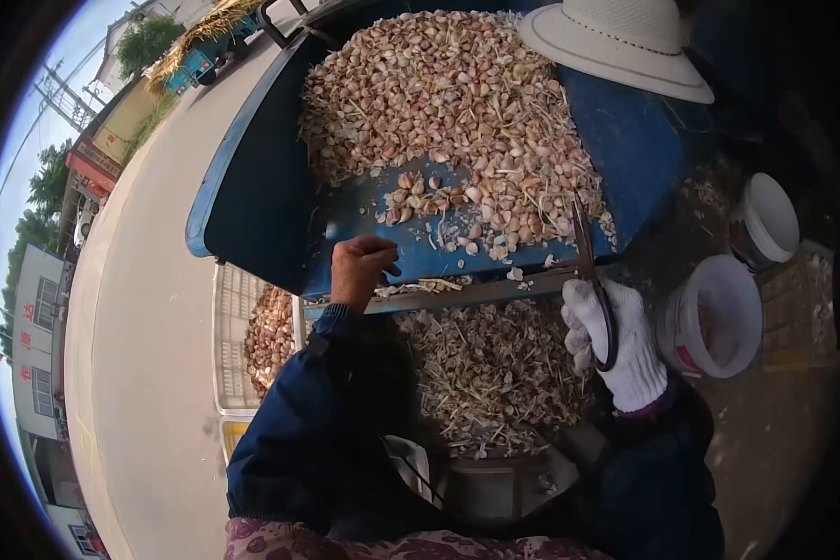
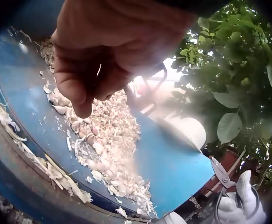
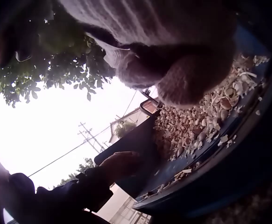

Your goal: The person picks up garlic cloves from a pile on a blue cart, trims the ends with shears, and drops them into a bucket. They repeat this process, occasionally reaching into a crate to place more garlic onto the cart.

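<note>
My bare left hand (image 1: 359, 269) hovers over the front edge of a blue metal tray (image 1: 639, 140), its fingers loosely curled. In the left wrist view nothing shows between the thumb and fingers. A heap of garlic cloves (image 1: 429, 84) covers most of the tray, with a smaller group of cloves (image 1: 415, 194) nearer the left hand. My right hand (image 1: 630, 345), in a white knit glove, grips a pair of scissors (image 2: 223, 178) by the looped handles. Their dark blades point away from me over the tray's right front. The glove hides part of the handles.
Garlic skins and stalk bits (image 1: 495, 373) are piled below the tray's front edge. To the left stands a plastic crate (image 1: 229, 345) holding cloves. Two white buckets, one nearer (image 1: 751, 322) and one farther (image 1: 775, 219), stand right. A straw hat (image 1: 616, 42) is at the back right.
</note>
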Demonstrator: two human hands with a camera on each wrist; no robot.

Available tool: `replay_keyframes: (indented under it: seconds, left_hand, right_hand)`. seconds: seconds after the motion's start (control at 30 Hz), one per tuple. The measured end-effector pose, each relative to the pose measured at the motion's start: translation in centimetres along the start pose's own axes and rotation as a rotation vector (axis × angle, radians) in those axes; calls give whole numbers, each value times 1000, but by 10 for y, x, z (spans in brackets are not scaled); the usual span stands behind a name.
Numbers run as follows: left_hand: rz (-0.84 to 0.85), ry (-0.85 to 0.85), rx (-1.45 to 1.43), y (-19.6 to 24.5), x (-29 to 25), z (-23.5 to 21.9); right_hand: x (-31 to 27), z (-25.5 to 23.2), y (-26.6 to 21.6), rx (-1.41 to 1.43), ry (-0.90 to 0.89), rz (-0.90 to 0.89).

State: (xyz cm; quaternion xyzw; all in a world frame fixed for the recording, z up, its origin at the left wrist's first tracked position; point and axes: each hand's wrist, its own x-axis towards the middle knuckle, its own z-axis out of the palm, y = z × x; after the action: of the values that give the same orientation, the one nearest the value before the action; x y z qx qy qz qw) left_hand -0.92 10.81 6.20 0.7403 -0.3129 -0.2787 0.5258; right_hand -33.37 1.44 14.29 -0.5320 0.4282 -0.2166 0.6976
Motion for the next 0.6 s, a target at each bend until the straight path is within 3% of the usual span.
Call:
replay_keyframes:
  seconds: [0.17, 0.23, 0.33, 0.37, 0.6]
  left_hand:
    - [162, -69, 201, -6, 38, 76]
    - [589, -6, 478, -13, 53, 91]
    - [498, -61, 556, -14, 51, 105]
    - [483, -10, 567, -7, 46, 110]
    - [541, 32, 708, -25, 63, 139]
  right_hand:
    - [0, -6, -4, -19, 44, 61]
    - [0, -6, -5, -31, 28, 35]
    - [0, -6, -4, -29, 26, 18]
    - [2, -6, -2, -17, 37, -12]
    - [-1, -9, 0, -68, 10, -7]
